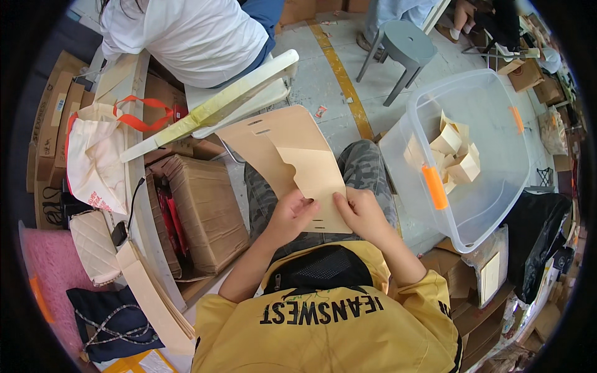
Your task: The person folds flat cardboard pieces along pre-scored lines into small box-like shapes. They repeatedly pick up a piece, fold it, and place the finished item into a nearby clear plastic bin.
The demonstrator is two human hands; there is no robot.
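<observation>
We see bright, even, whitish light that seems to fall from above, leaving soft shade between the camouflage trousers and a deeper shadow inside the open carton. The white T-shirt comes near to washing out, and pale highlights trace the rim of the clear plastic tub. We find the beige card sheet crisp; cartons at far right look softer. Our fisheye view bows the left-hand surface and blackens every corner.
</observation>
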